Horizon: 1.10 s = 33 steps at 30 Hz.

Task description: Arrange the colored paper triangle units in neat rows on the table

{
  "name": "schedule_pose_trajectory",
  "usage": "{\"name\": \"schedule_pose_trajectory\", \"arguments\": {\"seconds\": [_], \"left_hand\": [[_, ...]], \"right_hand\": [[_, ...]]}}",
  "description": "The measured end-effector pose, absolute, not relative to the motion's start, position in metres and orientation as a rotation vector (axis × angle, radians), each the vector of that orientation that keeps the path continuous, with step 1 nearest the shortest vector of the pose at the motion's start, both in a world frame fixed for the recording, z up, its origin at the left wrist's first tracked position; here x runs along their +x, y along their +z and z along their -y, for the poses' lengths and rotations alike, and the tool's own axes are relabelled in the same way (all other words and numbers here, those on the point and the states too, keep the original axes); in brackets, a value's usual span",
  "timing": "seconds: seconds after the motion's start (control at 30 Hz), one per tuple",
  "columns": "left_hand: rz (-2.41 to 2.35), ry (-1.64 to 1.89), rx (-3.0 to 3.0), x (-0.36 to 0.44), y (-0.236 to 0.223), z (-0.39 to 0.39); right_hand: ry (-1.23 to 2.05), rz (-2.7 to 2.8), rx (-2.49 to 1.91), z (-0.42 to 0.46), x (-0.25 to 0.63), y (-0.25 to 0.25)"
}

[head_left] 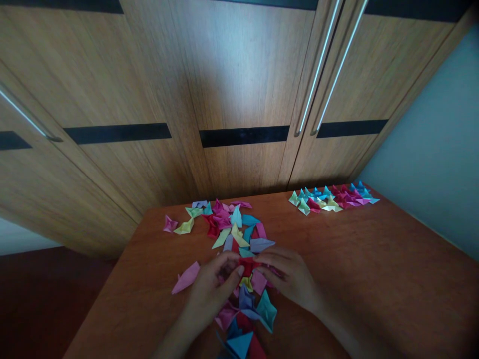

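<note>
Red paper (247, 267), folded, sits between the left hand (216, 281) and right hand (288, 274), fingertips pinching its sides, probably to keep its creases steady. Loose folded pieces (267, 310) crowd near and far; tidy rows (350, 195) stand far right, seemingly sorted apart.

The left hand (215, 286) and right hand (294, 276) are bare, slim-fingered, with bare forearms (183, 326).

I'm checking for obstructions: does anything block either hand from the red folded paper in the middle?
Nothing visible does: the left hand and right hand both have fingers at the red folded paper. A yellow piece shows just nearer the person, not in between.
</note>
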State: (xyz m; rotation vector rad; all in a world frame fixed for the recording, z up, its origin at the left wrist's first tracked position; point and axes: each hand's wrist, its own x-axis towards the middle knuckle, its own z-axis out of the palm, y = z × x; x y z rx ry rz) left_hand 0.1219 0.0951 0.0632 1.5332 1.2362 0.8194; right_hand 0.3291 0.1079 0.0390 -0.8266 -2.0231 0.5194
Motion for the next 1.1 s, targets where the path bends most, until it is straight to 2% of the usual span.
{"name": "schedule_pose_trajectory", "arguments": {"seconds": [0.23, 0.53, 1.1], "left_hand": [[-1.199, 1.027, 1.542, 0.112, 0.064, -0.093], [-1.269, 1.129, 1.769, 0.113, 0.063, -0.097], [-1.392, 1.117, 1.639, 0.113, 0.06, -0.097]], "right_hand": [[0.483, 1.965, -0.847, -0.109, 0.332, 0.036], [0.489, 1.966, -0.89, -0.107, 0.332, 0.036], [0.584, 1.929, -0.915, -0.107, 0.333, 0.042]]}}
